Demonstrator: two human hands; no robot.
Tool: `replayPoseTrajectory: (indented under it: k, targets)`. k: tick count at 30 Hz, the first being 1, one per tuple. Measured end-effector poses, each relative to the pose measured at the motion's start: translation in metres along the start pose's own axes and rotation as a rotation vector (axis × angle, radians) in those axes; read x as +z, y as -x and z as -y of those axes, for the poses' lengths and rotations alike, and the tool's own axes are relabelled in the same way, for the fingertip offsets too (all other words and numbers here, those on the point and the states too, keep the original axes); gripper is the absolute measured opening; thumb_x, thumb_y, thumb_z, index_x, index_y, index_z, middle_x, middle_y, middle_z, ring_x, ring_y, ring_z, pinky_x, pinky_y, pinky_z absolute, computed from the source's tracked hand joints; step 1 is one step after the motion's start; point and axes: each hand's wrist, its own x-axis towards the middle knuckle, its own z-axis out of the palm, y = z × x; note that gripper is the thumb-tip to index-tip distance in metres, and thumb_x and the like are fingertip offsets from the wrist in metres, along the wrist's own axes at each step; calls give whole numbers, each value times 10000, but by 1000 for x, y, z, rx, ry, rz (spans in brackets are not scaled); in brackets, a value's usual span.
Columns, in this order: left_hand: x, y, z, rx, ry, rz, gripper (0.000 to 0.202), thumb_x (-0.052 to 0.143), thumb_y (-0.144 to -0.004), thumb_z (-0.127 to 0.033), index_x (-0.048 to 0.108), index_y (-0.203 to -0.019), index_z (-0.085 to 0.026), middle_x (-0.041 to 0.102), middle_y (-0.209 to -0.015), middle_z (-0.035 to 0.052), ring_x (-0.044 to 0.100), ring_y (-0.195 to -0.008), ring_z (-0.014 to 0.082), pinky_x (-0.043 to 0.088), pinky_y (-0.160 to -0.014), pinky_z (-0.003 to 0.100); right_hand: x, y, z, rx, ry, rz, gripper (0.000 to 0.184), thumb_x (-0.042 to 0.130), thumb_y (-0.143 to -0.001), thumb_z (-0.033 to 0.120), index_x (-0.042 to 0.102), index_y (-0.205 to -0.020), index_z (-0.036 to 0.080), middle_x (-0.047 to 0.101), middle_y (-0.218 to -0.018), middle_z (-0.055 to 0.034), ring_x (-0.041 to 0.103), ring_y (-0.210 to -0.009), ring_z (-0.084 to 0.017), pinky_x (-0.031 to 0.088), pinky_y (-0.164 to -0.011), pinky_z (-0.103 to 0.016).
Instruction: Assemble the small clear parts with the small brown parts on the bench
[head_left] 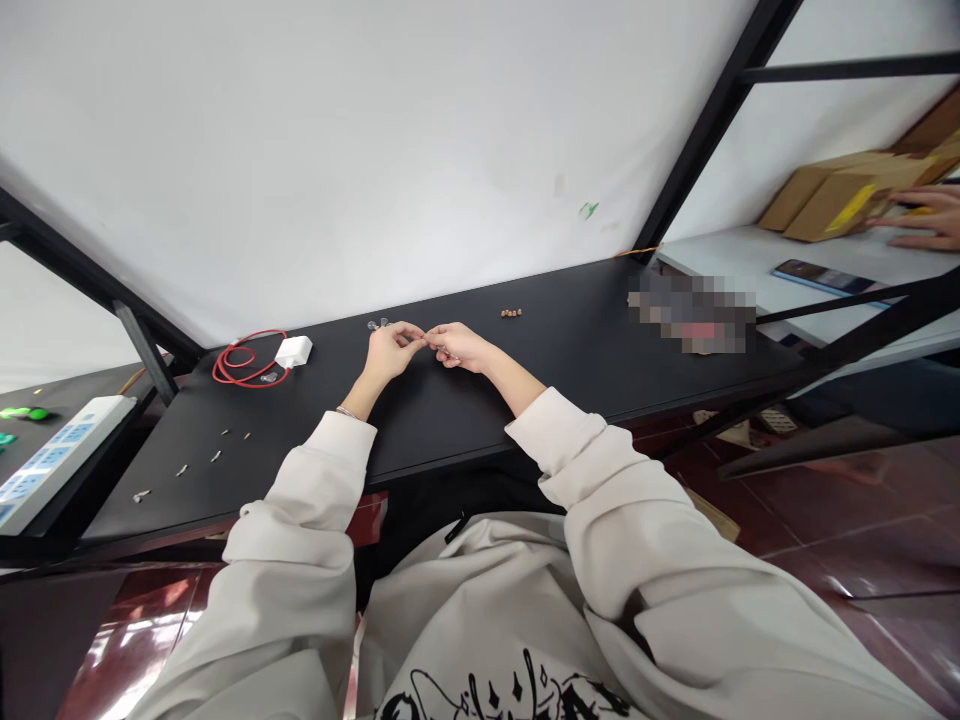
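Observation:
My left hand (391, 348) and my right hand (459, 345) rest on the black tabletop (570, 350), fingertips pinched together and meeting at the middle. Whatever sits between the fingertips is too small to make out. A few small clear pieces (377, 323) lie just behind my left hand. A short row of small brown beads (511, 313) lies to the right of my right hand, apart from it. Both arms wear cream sleeves.
A coiled red cable (241, 362) with a white charger (294, 350) lies at the left. Several tiny pieces (214, 456) dot the front left. A white power strip (45, 460) is far left. Another person's hand (919, 218), cardboard boxes (832, 195) and a phone (821, 276) are at the right.

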Motion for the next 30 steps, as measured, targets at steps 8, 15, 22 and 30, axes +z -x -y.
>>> replayPoseTrajectory:
  k: [8,15,22,30]
  targets:
    - [-1,0,-2,-60,-70,18,167,729,-761,-348,740,-829,-196,745,-787,26,591,-585,137,498,-665,292,-32,-15,-2,-373,633,-489,125,571,-936,193,666,-1013,169,677,-948,-91,652,-860,-199,534,-826,-335]
    - [2,0,-2,-84,-95,54,108,728,-762,-289,732,-822,-200,742,-811,19,591,-603,136,482,-659,299,-126,9,13,-41,1090,-890,294,450,-984,186,548,-1254,122,566,-1265,-227,633,-1105,-317,481,-941,-445]
    - [3,1,-2,-76,-94,60,71,744,-756,-260,730,-789,-198,739,-811,24,601,-601,138,491,-663,307,-144,4,11,-10,1465,-585,247,542,-921,138,572,-1166,156,598,-1231,-189,621,-1127,-331,488,-909,-438]
    - [5,0,2,-63,-94,77,61,750,-746,-240,740,-790,-198,738,-779,20,614,-597,141,520,-678,317,-120,-11,6,-151,1490,-392,217,501,-928,139,574,-1122,206,626,-1246,-136,631,-1051,-292,478,-826,-389]
